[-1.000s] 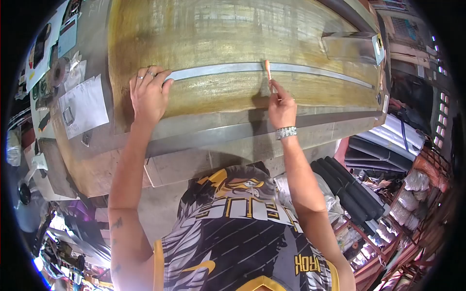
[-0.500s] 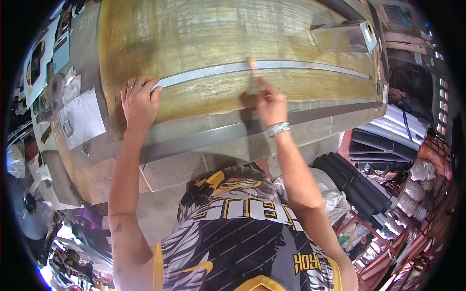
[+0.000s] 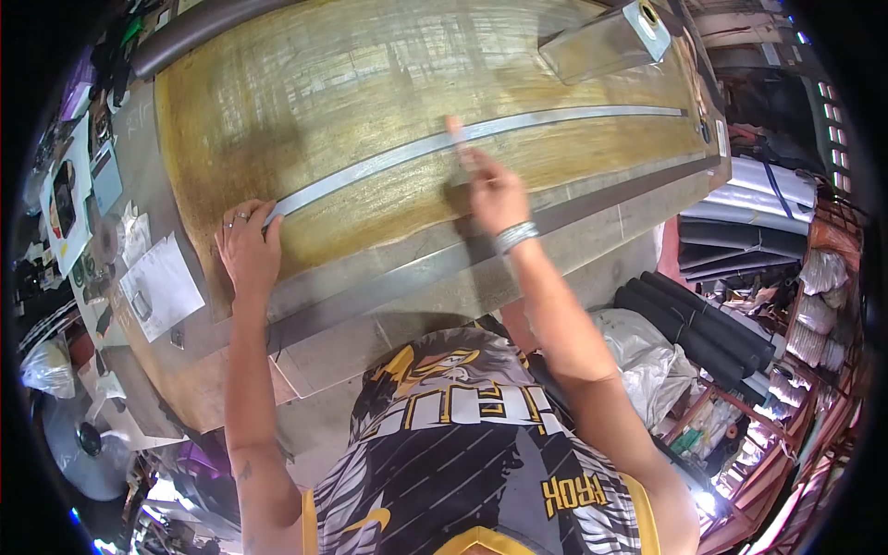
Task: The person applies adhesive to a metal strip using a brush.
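A long pale grey strip [image 3: 370, 168] with dark edges lies across the glue-yellowed work sheet [image 3: 305, 120] on the table. At its left end, my left hand [image 3: 248, 245] is closed, with thumb and fingertips on the strip. My right hand [image 3: 499, 196] is closed around a slim tool with an orange tip [image 3: 451, 122], blurred by motion. That tool crosses over the strip near its middle, its tip just past the far edge.
A rectangular metal can [image 3: 601, 44] stands at the table's back right. White paper [image 3: 162, 287] lies left of the sheet. A dark roll [image 3: 199, 32] lies along the back edge. Black rolls [image 3: 694, 328] and plastic-wrapped goods [image 3: 638, 361] stand below the table at right.
The view has turned, so the table and strip appear more tilted. My left hand stays at the strip's end; my right hand remains over its middle with the tool.
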### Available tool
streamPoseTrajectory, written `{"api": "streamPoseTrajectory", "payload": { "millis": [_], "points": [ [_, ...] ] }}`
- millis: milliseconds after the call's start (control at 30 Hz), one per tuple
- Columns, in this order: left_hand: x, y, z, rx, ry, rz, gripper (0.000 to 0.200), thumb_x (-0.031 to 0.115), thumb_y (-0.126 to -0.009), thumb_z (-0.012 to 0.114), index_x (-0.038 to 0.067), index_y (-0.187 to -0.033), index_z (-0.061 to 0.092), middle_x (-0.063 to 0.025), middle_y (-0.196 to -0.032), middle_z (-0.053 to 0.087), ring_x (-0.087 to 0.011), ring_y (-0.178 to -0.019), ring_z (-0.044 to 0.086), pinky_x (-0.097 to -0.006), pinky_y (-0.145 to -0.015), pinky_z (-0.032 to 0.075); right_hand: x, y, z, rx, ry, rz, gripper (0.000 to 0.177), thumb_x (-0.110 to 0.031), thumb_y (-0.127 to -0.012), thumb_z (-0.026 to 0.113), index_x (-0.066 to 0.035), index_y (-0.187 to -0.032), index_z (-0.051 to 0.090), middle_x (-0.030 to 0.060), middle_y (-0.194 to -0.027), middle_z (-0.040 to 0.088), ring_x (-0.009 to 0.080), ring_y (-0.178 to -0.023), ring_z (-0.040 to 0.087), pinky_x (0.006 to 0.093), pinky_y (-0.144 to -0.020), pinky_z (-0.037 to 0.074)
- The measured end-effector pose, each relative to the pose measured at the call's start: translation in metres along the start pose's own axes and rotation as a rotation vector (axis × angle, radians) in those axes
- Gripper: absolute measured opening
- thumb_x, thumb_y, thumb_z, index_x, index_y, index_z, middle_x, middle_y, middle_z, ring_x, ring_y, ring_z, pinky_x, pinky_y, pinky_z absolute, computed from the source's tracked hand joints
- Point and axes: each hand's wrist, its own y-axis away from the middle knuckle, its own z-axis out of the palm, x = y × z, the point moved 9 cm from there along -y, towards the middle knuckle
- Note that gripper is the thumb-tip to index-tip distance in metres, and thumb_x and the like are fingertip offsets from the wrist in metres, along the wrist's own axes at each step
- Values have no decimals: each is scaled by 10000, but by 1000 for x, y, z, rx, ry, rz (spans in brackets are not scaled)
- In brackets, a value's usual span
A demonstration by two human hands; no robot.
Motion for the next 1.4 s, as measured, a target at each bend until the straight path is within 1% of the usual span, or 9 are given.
{"api": "streamPoseTrajectory", "payload": {
  "millis": [100, 300, 500, 633, 733, 900, 1133, 1333, 1400],
  "points": [
    [0, 1, 0, 19, 14, 2, 252, 221, -881, 747, 118, -1111, 768, -18, -1146, 687, -257, -1153, 588, -430, -1035, 416, 51, -21, -49, 43, 241, 222, 366, -30, -910, 589, -85, -1248, 719, 186, -757, 695, 223, -629, 672, 382, -642, 544],
    [0, 2, -1, 53, 14, 25, 258, 213, -870, 757, 122, -1111, 771, -26, -1116, 688, -264, -1124, 594, -431, -1023, 420, -47, 32, 56, -128, 96, -187, 340, -10, -891, 570, -20, -1197, 719, 275, -954, 713, 413, -816, 700, 458, -754, 572],
    [2, 2, 3, 25, -12, 42, 247, 228, -877, 746, 121, -1098, 772, -32, -1115, 688, -258, -1122, 595, -426, -1017, 421, -100, 61, 115, -278, -240, -108, 372, 21, -888, 574, -66, -1227, 700, 213, -833, 665, 391, -798, 675, 486, -723, 534],
    [1, 2, 0, 34, -4, 40, 248, 236, -886, 739, 127, -1106, 766, -29, -1133, 691, -262, -1140, 592, -429, -1019, 420, -65, 39, 57, -53, -51, -159, 319, 0, -935, 557, -12, -1226, 685, 227, -833, 667, 391, -765, 665, 478, -708, 540],
    [0, 3, -2, 36, -6, 27, 255, 252, -896, 732, 140, -1123, 759, -24, -1152, 694, -267, -1161, 590, -432, -1023, 419, -68, 43, 84, -203, 203, -269, 326, -30, -954, 555, -16, -1253, 682, 228, -803, 662, 394, -686, 641, 453, -652, 536],
    [-7, 3, 8, -8, -88, 16, 275, 288, -909, 729, 154, -1147, 758, -28, -1192, 696, -262, -1203, 592, -441, -1028, 414, -107, 60, 131, -410, -283, -192, 410, -15, -891, 556, -84, -1270, 697, 211, -976, 724, 362, -873, 699, 400, -793, 565],
    [-1, 9, 5, 96, -94, 91, 260, 237, -925, 722, 96, -1140, 760, -82, -1184, 697, -287, -1188, 602, -446, -1051, 411, -10, 20, -40, -88, -218, 57, 323, -64, -1004, 554, -33, -1304, 671, 223, -1137, 736, 246, -1041, 719, 350, -912, 546],
    [-6, 12, 8, 117, -19, 135, 272, 171, -905, 744, 60, -1153, 742, -100, -1184, 695, -307, -1182, 600, -447, -1052, 415, 159, -53, -191, 173, 236, 176, 439, -40, -889, 560, -139, -1295, 696, 266, -955, 717, 355, -832, 739, 417, -760, 571],
    [1, 14, 7, 103, -68, 130, 279, 148, -913, 728, 55, -1176, 731, -114, -1200, 686, -321, -1179, 594, -450, -1064, 409, 182, -80, -221, 237, 204, 187, 412, -36, -836, 565, -110, -1208, 725, 267, -1002, 703, 438, -964, 697, 483, -858, 565]
  ]
}}
